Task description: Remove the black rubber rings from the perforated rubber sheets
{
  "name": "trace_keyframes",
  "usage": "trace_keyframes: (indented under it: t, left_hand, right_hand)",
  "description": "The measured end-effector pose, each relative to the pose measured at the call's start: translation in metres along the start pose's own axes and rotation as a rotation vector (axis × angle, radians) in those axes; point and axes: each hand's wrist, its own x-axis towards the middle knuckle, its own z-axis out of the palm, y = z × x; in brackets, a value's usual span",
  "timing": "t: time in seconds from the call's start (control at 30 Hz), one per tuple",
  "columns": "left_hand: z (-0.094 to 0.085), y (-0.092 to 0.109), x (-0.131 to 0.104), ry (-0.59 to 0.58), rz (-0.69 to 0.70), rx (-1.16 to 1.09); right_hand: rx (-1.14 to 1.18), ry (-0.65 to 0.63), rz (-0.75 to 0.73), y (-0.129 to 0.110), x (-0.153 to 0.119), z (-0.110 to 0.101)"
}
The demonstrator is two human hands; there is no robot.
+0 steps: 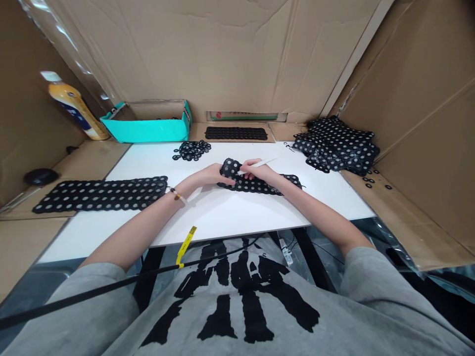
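A black strip with rows of pale round holes lies on the white board, its left end folded up. My left hand is closed on that raised end. In my right hand is a slim white pointed tool, its sharp end up to the right; the fingers touch the raised part of the strip. Behind my left hand sits a pile of small black rings. A longer black holed strip lies flat to the left, near my left wrist.
A turquoise box stands at the back left beside a yellow bottle. Another black strip lies at the back. Stacked black holed pieces and a few loose rings are on the right. Cardboard walls surround the board.
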Motion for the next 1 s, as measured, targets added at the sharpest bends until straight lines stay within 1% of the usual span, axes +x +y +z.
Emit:
trace_keyframes:
  t: [0.07, 0.13, 0.23, 0.37, 0.5, 0.6, 0.67, 0.77, 0.9, 1.0]
  left_hand:
    - [0.005, -0.001, 0.001, 0.077, -0.011, 0.049]
    - [0.009, -0.004, 0.002, 0.109, -0.032, 0.059]
    - [0.01, -0.005, 0.002, 0.098, -0.063, -0.048]
    - [0.009, -0.003, 0.001, 0.082, -0.119, -0.215]
    - [0.011, -0.001, 0.001, 0.073, -0.151, -0.257]
    - [0.011, -0.003, 0.002, 0.06, -0.165, -0.295]
    - [0.009, -0.007, 0.003, 0.01, -0.159, -0.338]
    - [0.003, -0.014, 0.006, -0.063, -0.145, -0.364]
    - [-0.003, -0.019, 0.008, -0.117, -0.136, -0.288]
    - [-0.005, -0.018, 0.007, -0.158, -0.097, -0.221]
  right_hand:
    - [0.01, 0.013, -0.009, -0.003, -0.002, 0.002]
    - [0.03, 0.014, 0.016, -0.006, -0.005, 0.004]
    - [0.051, 0.037, 0.066, -0.006, -0.006, 0.006]
    - [-0.004, 0.059, 0.061, 0.0, -0.003, 0.007]
    - [-0.063, 0.058, 0.05, 0.004, -0.001, 0.009]
    - [-0.123, 0.064, 0.035, 0.005, -0.006, 0.012]
    - [-0.178, 0.062, -0.012, 0.005, -0.011, 0.014]
    - [-0.273, 0.082, -0.129, 0.007, -0.016, 0.018]
    - [-0.43, 0.183, -0.32, 0.009, -0.012, 0.026]
    - [-0.463, 0.217, -0.372, 0.01, -0.007, 0.027]
